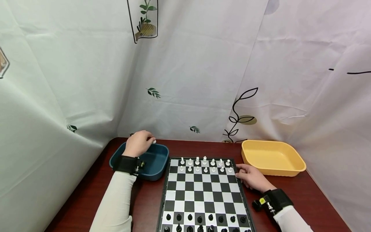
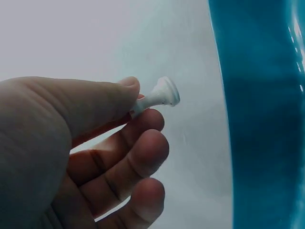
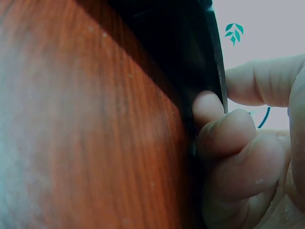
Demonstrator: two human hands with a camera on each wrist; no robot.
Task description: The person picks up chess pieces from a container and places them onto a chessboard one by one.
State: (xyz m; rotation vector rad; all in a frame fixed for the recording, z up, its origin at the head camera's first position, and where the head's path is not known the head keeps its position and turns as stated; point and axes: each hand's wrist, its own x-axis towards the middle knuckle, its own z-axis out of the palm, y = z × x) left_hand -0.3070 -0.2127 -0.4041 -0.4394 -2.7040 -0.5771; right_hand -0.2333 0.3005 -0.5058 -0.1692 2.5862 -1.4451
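Note:
My left hand (image 1: 139, 143) is raised over the blue bin (image 1: 153, 162) at the back left. Between its thumb and index finger it pinches a small white chess piece (image 2: 164, 93), whose round base sticks out past the fingertips; the piece's top is hidden. A checkered chessboard (image 1: 198, 196) lies in the middle of the table. My right hand (image 1: 253, 177) grips its right edge near the far corner, thumb on one face and curled fingers against the dark side (image 3: 176, 47). White chess pieces (image 1: 204, 160) stand in two rows at the far end, black ones (image 1: 199, 219) at the near end.
A yellow bin (image 1: 272, 158) stands at the back right, beyond my right hand. The dark red wooden table (image 1: 185, 145) ends at a white patterned cloth (image 1: 185, 80) hanging behind and at the sides. The blue bin sits close to the board's left edge.

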